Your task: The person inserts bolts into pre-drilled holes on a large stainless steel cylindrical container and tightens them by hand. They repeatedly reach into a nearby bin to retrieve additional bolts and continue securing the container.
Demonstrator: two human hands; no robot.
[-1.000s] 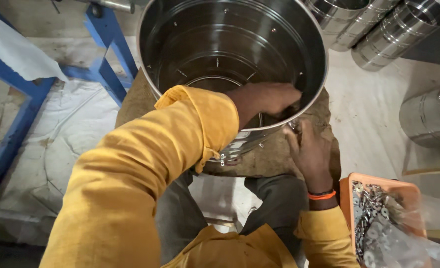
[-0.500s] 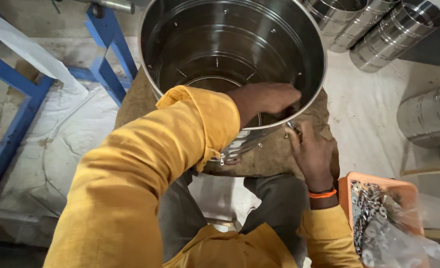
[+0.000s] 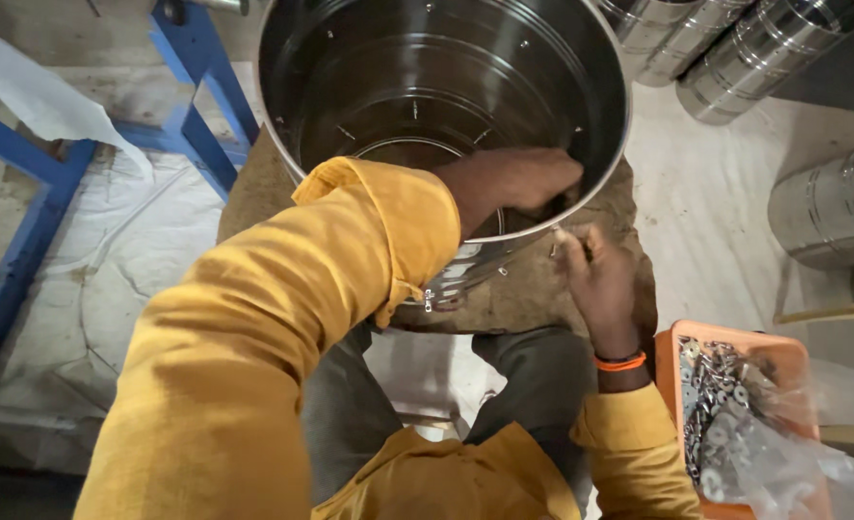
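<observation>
A large round drum (image 3: 427, 87) of polished stainless steel is filling the upper middle of the view, its open mouth facing up and its smooth inner wall reflecting light, dotted with small rivet heads. It is sitting on a rough, brown, worn block (image 3: 533, 289) in front of the person's knees. A mustard-yellow woven sleeve (image 3: 282, 327) is crossing the frame from the lower left toward the drum's near rim. Blue-painted metal frame legs (image 3: 196, 87) are standing to the left over crumpled white sheeting (image 3: 90, 250) on the floor. More shiny ribbed steel cylinders (image 3: 764, 48) are lying at the upper right, well apart from the hands.

The left hand (image 3: 518, 183) is reaching over the rim and is pressing flat against the inside wall, fingers curled down; whether it is gripping anything cannot be told. The right hand (image 3: 595, 279) is working just outside the same stretch of rim, fingertips pinched together at the wall on something too small to make out. The two hands are sitting close, with the steel wall between them. An orange band (image 3: 621, 362) is circling the right wrist. Below right, an orange plastic tray (image 3: 783, 356) is holding a heap of small silvery washers and fasteners (image 3: 716, 404), partly under a clear crinkled plastic bag (image 3: 812, 462).
</observation>
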